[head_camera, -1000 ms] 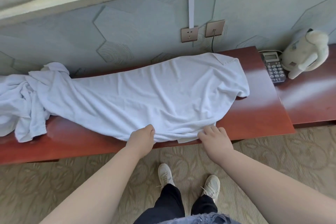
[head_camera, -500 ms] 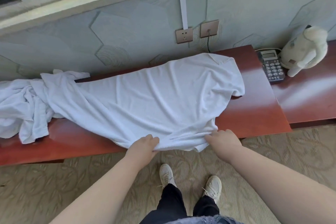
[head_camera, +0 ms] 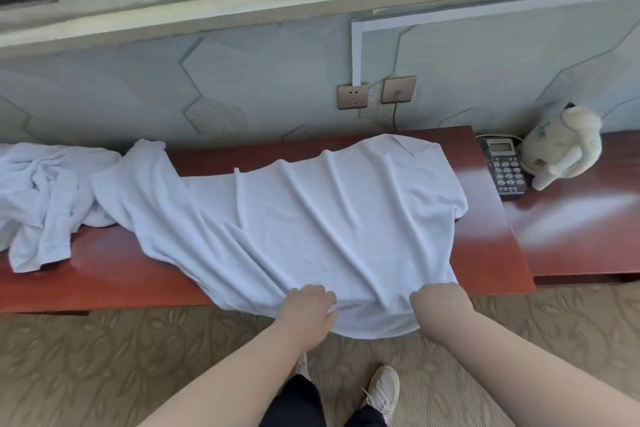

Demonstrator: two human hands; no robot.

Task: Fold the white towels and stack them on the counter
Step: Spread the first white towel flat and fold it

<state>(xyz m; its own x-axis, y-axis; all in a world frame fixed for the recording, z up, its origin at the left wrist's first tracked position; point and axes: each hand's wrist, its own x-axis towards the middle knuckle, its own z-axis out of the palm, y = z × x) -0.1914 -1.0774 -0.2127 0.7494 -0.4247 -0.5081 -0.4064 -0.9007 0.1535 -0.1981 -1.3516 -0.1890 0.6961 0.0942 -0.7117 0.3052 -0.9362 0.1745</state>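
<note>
A large white towel (head_camera: 311, 225) lies spread across the red-brown counter (head_camera: 491, 253), its near edge hanging over the counter's front. My left hand (head_camera: 308, 305) grips that near edge with curled fingers. A little to the right, my right hand (head_camera: 440, 302) holds the same edge, its fingertips hidden under the cloth. A second white towel (head_camera: 45, 194) lies crumpled in a heap at the counter's left end, touching the spread towel.
A desk telephone (head_camera: 505, 166) and a cream plush toy (head_camera: 561, 146) stand at the right on the counter. Wall sockets (head_camera: 377, 94) with a cord sit above the counter's back edge. Carpeted floor and my shoes (head_camera: 381, 392) are below.
Both hands have pulled the towel's near edge toward me and over the counter's front. The towel has slid away from the left heap and stretched flatter.
</note>
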